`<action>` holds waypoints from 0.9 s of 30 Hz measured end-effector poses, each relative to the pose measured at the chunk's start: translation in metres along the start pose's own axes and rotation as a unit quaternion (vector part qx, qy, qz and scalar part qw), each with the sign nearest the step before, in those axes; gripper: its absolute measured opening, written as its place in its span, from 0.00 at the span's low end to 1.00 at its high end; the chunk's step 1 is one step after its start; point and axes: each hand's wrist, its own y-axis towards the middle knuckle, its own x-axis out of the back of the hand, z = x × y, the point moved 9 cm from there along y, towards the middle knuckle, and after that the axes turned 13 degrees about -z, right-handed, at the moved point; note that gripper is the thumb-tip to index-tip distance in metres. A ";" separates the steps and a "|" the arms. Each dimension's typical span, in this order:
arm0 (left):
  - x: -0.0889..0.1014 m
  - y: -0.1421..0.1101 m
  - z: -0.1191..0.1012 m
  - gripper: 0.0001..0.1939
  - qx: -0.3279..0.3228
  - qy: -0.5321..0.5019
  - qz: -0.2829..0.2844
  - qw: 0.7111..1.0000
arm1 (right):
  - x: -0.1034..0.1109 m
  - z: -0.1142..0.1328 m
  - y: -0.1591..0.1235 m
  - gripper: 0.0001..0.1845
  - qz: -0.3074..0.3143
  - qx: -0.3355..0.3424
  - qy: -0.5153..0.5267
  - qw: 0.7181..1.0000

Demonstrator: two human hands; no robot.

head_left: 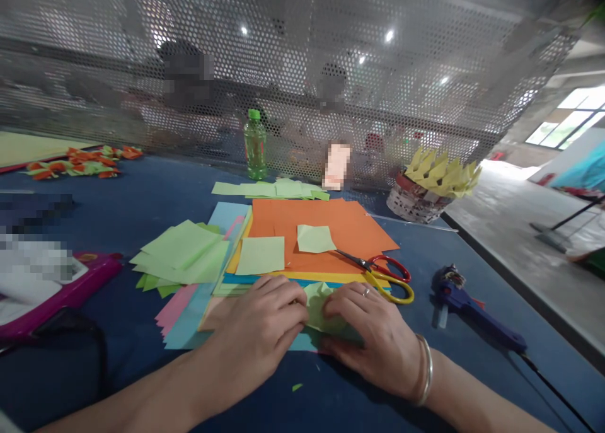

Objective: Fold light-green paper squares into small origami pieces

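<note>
Two bare hands meet over one small piece of pale green paper, thin and creased, with a matte face and a peaked upper edge. It lies at the near side of a layered stack of coloured sheets [354, 225], just in front of the person. The left hand [278, 313] has its fingers curled inward and pinches the left edge of the green piece [317, 307]. The right hand [373, 332], with a ring and a smooth metal bangle [427, 370], bends its fingertips onto the other side, the thumb lower down and spread from them; whether it grips or merely presses, I cannot tell. The piece's peak points away from the person, toward the flat orange top sheet; the hands cover its sides, so its long axis cannot be made out.

Two flat green squares, one left [261, 255] and one right [316, 238], rest on the orange. Steel-bladed scissors [367, 266] with one red and one yellow loop lie slantwise, tips pointing left and away, right beside the second square. Left of the stack, loose green sheets [184, 253] fan out in overlapping layers. A hard blue glue gun [477, 313] lies on the smooth dark-blue tabletop [265, 408], well to the right.
</note>
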 end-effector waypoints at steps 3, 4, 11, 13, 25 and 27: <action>0.003 0.000 -0.002 0.10 -0.005 -0.003 -0.009 1.000 | 0.001 -0.003 0.000 0.17 0.005 -0.008 -0.009 1.000; 0.005 0.000 -0.003 0.10 -0.007 -0.004 -0.016 1.000 | 0.002 -0.004 0.001 0.17 0.006 -0.010 -0.011 1.000; 0.012 -0.001 -0.002 0.13 0.000 -0.011 -0.046 0.999 | 0.008 -0.004 0.001 0.16 0.002 -0.019 -0.012 1.000; 0.009 -0.003 0.002 0.12 0.019 -0.014 -0.035 0.999 | 0.006 -0.004 0.000 0.11 0.013 -0.014 -0.020 1.000; -0.016 -0.013 0.003 0.16 0.019 -0.020 0.070 0.997 | -0.004 -0.002 -0.002 0.03 0.063 0.009 -0.046 0.997; -0.018 -0.013 0.002 0.15 0.025 -0.032 0.084 0.996 | -0.004 -0.002 -0.002 0.01 0.065 0.004 -0.048 0.997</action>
